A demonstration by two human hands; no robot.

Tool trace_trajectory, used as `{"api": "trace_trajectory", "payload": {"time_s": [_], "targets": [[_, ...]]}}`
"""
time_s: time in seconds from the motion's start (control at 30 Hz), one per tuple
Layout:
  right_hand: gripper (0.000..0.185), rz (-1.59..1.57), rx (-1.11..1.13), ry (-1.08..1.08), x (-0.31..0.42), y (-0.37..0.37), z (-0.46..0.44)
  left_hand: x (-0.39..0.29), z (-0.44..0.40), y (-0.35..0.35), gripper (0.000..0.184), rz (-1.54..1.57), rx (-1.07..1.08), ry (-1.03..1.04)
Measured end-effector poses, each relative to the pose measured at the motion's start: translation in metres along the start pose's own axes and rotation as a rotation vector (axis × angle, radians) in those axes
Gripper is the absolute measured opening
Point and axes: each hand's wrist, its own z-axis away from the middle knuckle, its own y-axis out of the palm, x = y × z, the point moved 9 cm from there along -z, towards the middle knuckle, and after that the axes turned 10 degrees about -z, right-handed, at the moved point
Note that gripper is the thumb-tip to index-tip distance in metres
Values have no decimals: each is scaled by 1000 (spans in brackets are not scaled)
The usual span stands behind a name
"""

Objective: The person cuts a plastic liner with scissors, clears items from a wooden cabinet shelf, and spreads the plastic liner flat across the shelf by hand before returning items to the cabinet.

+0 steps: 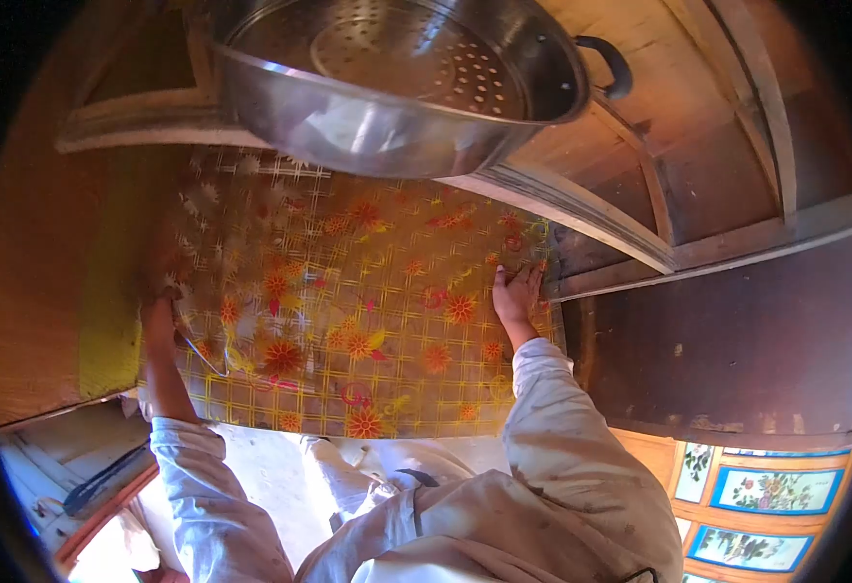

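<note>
A clear-looking sheet with orange flowers and a yellow lattice (pixel 397 321) covers the surface in front of me. My right hand (pixel 516 294) lies on its right edge, palm down, fingers stretched out and apart. At the left edge my left hand (pixel 161 303) reaches into shadow; its thumb side shows, but the other fingers are too dark to make out. Near that wrist a thin pale loop, perhaps a cord (pixel 203 356), lies on the sheet. Beyond the sheet stands a large steel steamer pot (pixel 377 121) with a perforated plate inside and a dark side handle.
A wooden frame with slats (pixel 581 219) runs behind and right of the sheet. A dark wooden panel (pixel 727 340) stands at right, a brown panel (pixel 47 291) at left. Below right is a cabinet with painted floral panels (pixel 776 491). A white bag-like thing (pixel 120 544) lies lower left.
</note>
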Motion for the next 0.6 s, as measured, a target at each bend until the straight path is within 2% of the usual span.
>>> {"api": "trace_trajectory", "payload": {"time_s": [0.1, 0.2, 0.3, 0.4, 0.5, 0.6], "targets": [[76, -66, -19, 54, -12, -4, 9, 4, -1, 4, 25, 220, -13, -36], [74, 126, 150, 114, -4, -21, 36, 5, -7, 4, 28, 260, -36, -26], [67, 79, 219, 84, 14, -47, 52, 4, -6, 12, 30, 320, 106, 0], [62, -89, -109, -150, -32, -24, 100, -15, 9, 14, 34, 345, 122, -70], [58, -176, -58, -122, -37, -66, 161, 22, -28, 21, 36, 254, 256, -137], [57, -29, -95, -7, -68, -74, 215, 0, -11, 40, 30, 388, 260, -117]]}}
